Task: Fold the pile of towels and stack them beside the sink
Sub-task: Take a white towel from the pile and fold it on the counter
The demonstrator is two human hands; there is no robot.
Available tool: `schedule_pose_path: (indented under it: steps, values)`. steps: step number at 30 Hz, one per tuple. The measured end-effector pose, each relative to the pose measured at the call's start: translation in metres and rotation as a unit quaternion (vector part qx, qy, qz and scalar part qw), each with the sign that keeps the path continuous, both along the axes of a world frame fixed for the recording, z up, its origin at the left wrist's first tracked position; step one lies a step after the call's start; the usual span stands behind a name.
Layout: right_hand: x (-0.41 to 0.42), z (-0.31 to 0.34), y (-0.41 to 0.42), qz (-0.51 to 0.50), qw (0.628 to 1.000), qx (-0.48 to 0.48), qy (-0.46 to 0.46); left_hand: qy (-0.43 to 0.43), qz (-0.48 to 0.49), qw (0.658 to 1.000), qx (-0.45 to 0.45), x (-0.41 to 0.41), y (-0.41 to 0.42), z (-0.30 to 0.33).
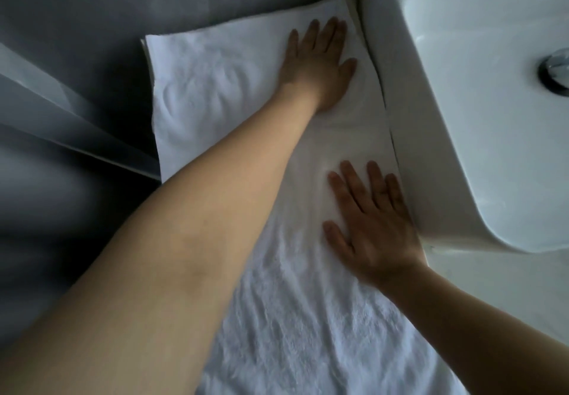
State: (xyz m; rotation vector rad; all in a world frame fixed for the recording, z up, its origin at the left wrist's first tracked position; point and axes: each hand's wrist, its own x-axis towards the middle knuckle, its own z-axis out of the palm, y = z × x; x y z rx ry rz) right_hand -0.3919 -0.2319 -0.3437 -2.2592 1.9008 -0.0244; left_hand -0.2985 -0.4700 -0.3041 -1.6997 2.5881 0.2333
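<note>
A long white towel [215, 87] lies flat on the counter, stretched from the far wall down to the bottom of the view, right against the white sink [480, 117]. At its far corner a second layer edge shows beneath it. My left hand [320, 65] rests palm down on the far end of the towel, fingers spread. My right hand [369, 222] presses flat on the towel's middle, close to the sink's side. Neither hand grips the cloth.
The sink basin's chrome drain [554, 71] shows at the right edge. A grey wall [92, 0] rises behind the towel. On the left, a pale ledge [61, 111] runs diagonally, with dark space below it.
</note>
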Motion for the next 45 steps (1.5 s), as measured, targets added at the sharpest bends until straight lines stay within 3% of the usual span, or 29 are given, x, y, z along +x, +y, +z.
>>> schedule_pose_path:
  steps: [5,10,28,32,34,37,41,42,45]
  values:
    - [0.0,0.004,-0.001,0.002,1.0,0.011,-0.002,0.135,0.138,0.972,-0.131,0.075,0.148,0.003]
    - [0.0,0.002,-0.002,0.005,1.0,0.019,0.018,-0.014,0.167,0.986,0.016,0.135,0.255,-0.028]
    - [-0.006,0.003,-0.001,0.021,0.998,0.026,0.044,-0.019,0.192,0.981,0.0,0.143,0.258,-0.051]
    - [-0.007,0.029,0.045,-0.025,0.998,-0.014,-0.054,-0.028,0.185,0.98,0.064,0.141,0.254,-0.039]
    - [-0.015,0.04,0.096,-0.05,0.994,-0.02,-0.093,0.024,0.206,0.977,0.054,0.145,0.273,-0.027]
    - [-0.023,0.047,0.165,-0.062,0.994,0.067,-0.055,0.123,0.347,0.93,-0.022,0.161,0.349,-0.006]
    - [-0.032,0.039,0.213,-0.146,0.969,0.2,0.004,0.265,0.601,0.747,0.106,0.184,0.43,0.001]
    - [-0.033,0.039,0.219,-0.172,0.96,0.22,-0.003,0.268,0.62,0.724,0.14,0.187,0.439,0.0]
    - [-0.034,0.042,0.225,-0.203,0.95,0.238,-0.018,0.296,0.617,0.704,0.19,0.193,0.452,-0.003]
